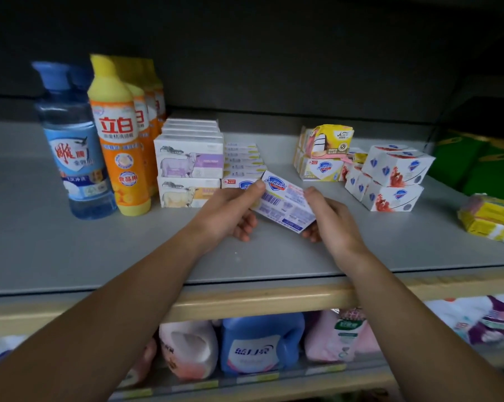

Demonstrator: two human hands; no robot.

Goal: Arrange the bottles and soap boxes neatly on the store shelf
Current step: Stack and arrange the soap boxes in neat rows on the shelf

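A white and blue soap box is held tilted above the grey shelf, barcode side up. My left hand pinches its left end and my right hand grips its right end. Just behind it lies a row of matching white soap boxes. Left of that row stand stacked sheep-print soap boxes. A blue bottle and a row of orange bottles with yellow caps stand upright at the left.
Loose white soap boxes with red print are piled at the right, behind them yellow soap boxes. Yellow packets and green packs lie at the far right. Detergent jugs fill the lower shelf.
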